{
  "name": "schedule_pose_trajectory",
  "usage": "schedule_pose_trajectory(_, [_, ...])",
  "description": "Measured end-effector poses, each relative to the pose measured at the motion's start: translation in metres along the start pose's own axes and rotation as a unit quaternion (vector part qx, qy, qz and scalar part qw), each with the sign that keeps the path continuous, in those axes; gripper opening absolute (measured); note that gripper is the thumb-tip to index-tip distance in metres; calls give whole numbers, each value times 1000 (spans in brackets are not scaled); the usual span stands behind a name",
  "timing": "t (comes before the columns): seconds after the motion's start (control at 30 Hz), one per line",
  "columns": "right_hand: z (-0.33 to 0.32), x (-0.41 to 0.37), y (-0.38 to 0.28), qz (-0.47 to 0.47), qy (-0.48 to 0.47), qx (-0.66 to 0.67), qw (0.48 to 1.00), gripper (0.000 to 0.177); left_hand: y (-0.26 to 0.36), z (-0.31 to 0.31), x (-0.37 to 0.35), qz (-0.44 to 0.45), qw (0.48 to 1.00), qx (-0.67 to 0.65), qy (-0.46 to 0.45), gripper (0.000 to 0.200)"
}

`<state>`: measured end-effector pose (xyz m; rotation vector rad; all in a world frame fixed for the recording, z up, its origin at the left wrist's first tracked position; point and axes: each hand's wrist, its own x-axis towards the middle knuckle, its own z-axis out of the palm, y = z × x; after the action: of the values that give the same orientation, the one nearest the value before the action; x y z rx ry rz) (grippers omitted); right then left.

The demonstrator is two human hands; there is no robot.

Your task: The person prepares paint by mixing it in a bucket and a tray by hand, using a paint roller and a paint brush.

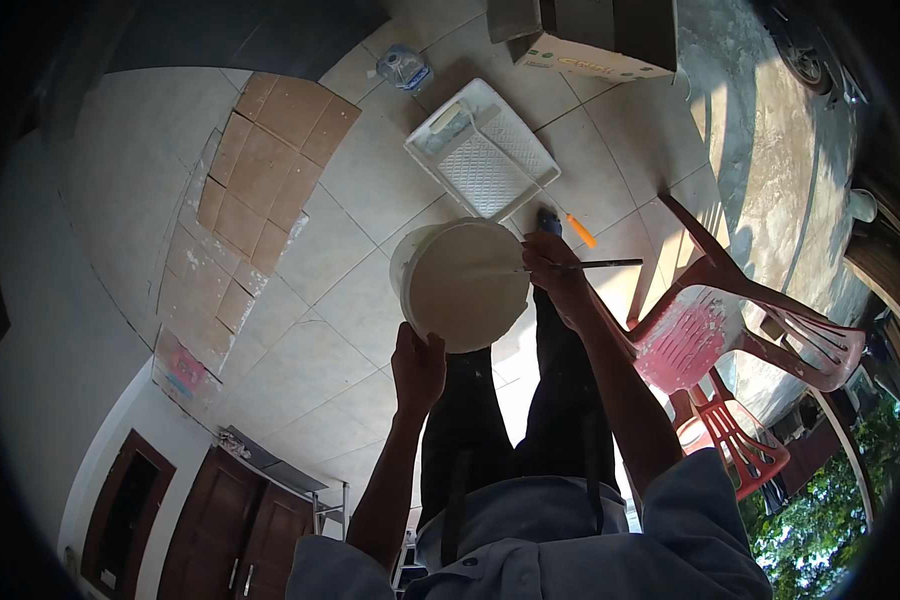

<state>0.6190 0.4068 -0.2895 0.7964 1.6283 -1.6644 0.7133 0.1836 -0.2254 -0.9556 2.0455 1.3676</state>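
A white bucket [440, 250] full of pale paint stands on the tiled floor in front of my legs. My left hand [417, 365] grips the bucket's near rim. My right hand [553, 270] is closed around a thin dark stick [610, 264] that lies across the bucket's right edge, its tip reaching over the paint surface. An empty white paint tray [482, 150] lies on the floor just beyond the bucket.
A red plastic chair [740, 320] spattered with paint stands to the right of my legs. An orange-handled tool [581, 231] lies on the tiles near the bucket. Cardboard sheets [260, 170] cover the floor at left; a cardboard box [595, 40] and a plastic container [403, 67] sit farther off.
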Motion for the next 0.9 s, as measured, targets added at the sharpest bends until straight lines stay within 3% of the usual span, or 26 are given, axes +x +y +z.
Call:
schedule_pose_trajectory(0.07, [6,16,0,-21,-14,-4,1000,19,-8,-6,11,-9,1000,-8,19,19])
schedule_pose_trajectory(0.17, [-3,29,-16,26,-26,53,998,18,-15,-8,29,-39,998,4,39,21])
schedule_pose_trajectory(0.3, [-20,53,-46,98,-116,197,969,25,-27,-2,53,-72,995,-4,71,22])
schedule_pose_trajectory(0.33, [-29,63,-52,99,-154,143,973,27,-29,2,60,-78,994,-4,80,22])
schedule_pose_trajectory(0.43, [-33,90,-71,116,-146,-149,971,29,-34,13,83,-85,991,12,101,22])
schedule_pose_trajectory(0.57, [-35,137,-93,97,-281,-429,853,27,-55,32,119,-79,988,39,127,21])
schedule_pose_trajectory(0.73, [1,173,-69,-26,-308,-556,772,23,-75,55,162,-99,984,54,135,21])
schedule_pose_trajectory(0.83, [12,195,-61,-21,-312,-556,770,24,-78,64,183,-154,978,-61,128,22])
schedule_pose_trajectory(0.87, [14,200,-56,-102,-313,-555,764,24,-79,66,188,-164,976,-67,129,21])
schedule_pose_trajectory(0.9, [14,205,-52,-101,-313,-563,758,24,-80,68,194,-172,974,-66,131,21])
